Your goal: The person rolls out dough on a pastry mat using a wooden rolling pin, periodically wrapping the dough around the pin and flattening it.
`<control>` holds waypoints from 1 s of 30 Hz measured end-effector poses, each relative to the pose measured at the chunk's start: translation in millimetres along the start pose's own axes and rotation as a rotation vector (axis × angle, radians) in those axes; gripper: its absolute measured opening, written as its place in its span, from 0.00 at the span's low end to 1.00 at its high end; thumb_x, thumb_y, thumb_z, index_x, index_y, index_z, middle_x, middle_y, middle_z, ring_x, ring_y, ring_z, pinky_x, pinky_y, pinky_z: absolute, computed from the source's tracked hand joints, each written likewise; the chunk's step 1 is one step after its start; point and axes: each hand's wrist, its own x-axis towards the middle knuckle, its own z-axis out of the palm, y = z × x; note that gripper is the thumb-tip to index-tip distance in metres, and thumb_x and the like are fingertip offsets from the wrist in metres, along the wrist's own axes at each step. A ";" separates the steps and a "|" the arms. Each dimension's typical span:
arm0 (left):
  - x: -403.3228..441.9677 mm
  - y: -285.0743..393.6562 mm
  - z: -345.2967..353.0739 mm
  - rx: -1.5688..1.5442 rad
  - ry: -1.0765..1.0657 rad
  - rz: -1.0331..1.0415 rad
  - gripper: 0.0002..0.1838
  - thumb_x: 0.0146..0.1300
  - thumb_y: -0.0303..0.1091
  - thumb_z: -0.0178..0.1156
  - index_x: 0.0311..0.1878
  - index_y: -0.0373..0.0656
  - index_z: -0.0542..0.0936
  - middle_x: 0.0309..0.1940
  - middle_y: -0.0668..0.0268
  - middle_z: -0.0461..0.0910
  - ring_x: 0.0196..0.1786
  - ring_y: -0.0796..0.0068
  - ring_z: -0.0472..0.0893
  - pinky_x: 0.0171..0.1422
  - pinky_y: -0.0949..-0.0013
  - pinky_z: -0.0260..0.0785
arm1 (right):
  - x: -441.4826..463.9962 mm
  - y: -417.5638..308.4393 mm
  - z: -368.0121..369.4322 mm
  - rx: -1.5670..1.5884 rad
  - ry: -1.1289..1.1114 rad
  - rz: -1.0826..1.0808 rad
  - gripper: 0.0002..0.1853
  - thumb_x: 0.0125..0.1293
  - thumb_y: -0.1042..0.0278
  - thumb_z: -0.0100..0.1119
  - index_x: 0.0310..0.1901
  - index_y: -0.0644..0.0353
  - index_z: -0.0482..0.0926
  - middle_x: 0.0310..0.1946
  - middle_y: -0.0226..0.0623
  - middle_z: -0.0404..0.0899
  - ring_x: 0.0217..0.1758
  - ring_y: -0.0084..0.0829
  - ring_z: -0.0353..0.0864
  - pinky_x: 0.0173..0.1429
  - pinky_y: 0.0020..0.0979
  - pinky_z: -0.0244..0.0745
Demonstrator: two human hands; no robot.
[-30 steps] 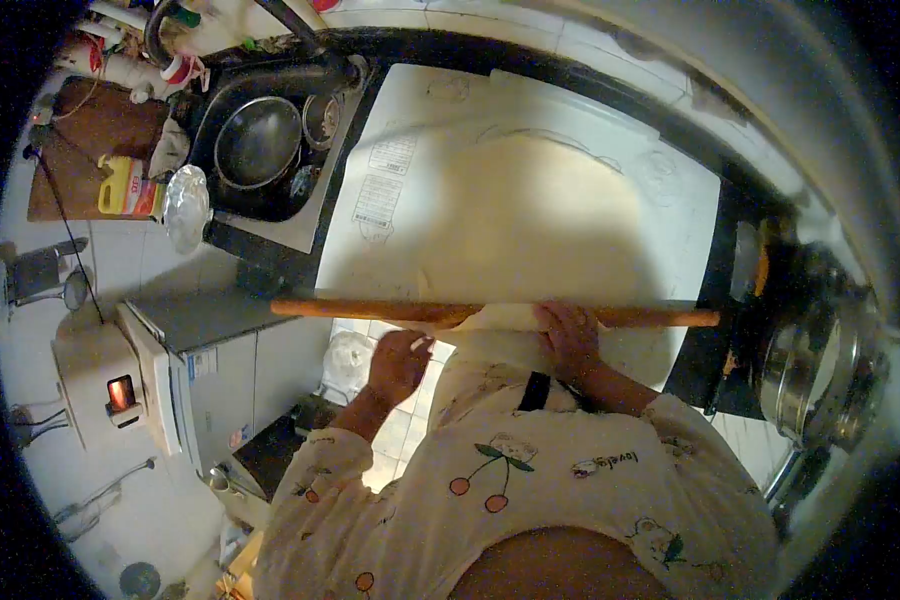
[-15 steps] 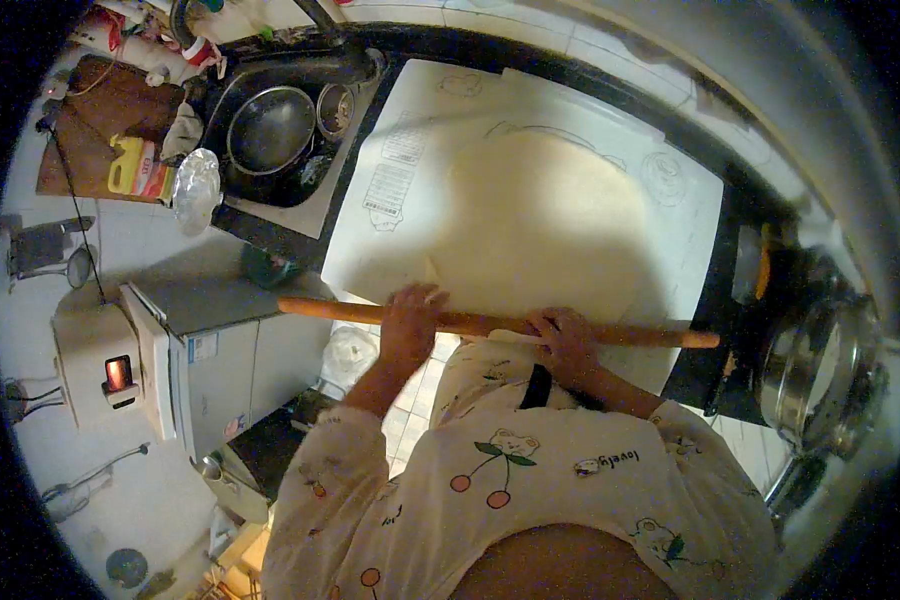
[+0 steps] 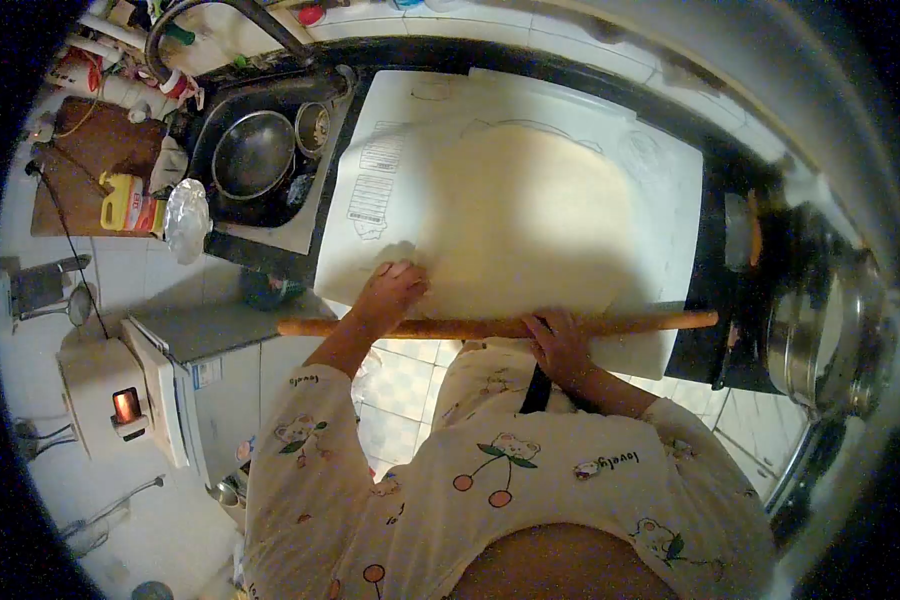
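Note:
A long wooden rolling pin (image 3: 470,328) lies across the near edge of a white printed mat (image 3: 665,240). My right hand (image 3: 558,340) is wrapped over the pin a little right of its middle. Beyond the pin spreads a large, thin, pale round sheet of dough (image 3: 530,215), partly in shadow. My left hand (image 3: 392,292) is off the pin, resting by the dough's near left edge. Its fingers are bent and pressed together; whatever lies under them is hidden. The left forearm crosses above the pin.
At left is a black sink (image 3: 210,215) holding a pan (image 3: 255,155) and a small bowl (image 3: 312,128). A foil-covered plate (image 3: 187,220) and a yellow bottle (image 3: 125,205) stand beside it. A glass-lidded pot (image 3: 820,330) and a knife (image 3: 725,355) are at right.
My left hand has left the rolling pin and moved up and left onto the mat by the dough's edge. My right hand stays on the pin. The camera view has shifted slightly.

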 end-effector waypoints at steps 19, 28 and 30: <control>-36.8 -33.0 -10.0 -0.064 -0.237 -0.196 0.13 0.53 0.31 0.58 0.44 0.46 0.79 0.53 0.62 0.75 0.57 0.56 0.73 0.65 0.54 0.61 | -1.1 7.4 15.0 0.055 -0.066 0.049 0.27 0.50 0.65 0.65 0.55 0.57 0.74 0.54 0.45 0.72 0.58 0.51 0.69 0.62 0.54 0.61; -29.2 40.9 -12.4 -0.161 -0.163 -0.204 0.25 0.54 0.40 0.63 0.54 0.41 0.73 0.60 0.52 0.70 0.65 0.48 0.67 0.70 0.48 0.56 | 9.8 3.2 -2.9 0.014 -0.113 0.025 0.28 0.54 0.61 0.63 0.58 0.57 0.72 0.57 0.44 0.69 0.61 0.47 0.68 0.65 0.49 0.62; -23.9 82.1 -18.1 -0.234 0.091 -0.200 0.30 0.54 0.42 0.64 0.59 0.40 0.71 0.63 0.50 0.67 0.66 0.47 0.65 0.71 0.49 0.54 | 20.3 4.4 -9.0 -0.081 -0.002 -0.067 0.27 0.55 0.60 0.62 0.57 0.59 0.72 0.60 0.46 0.67 0.64 0.47 0.65 0.67 0.50 0.59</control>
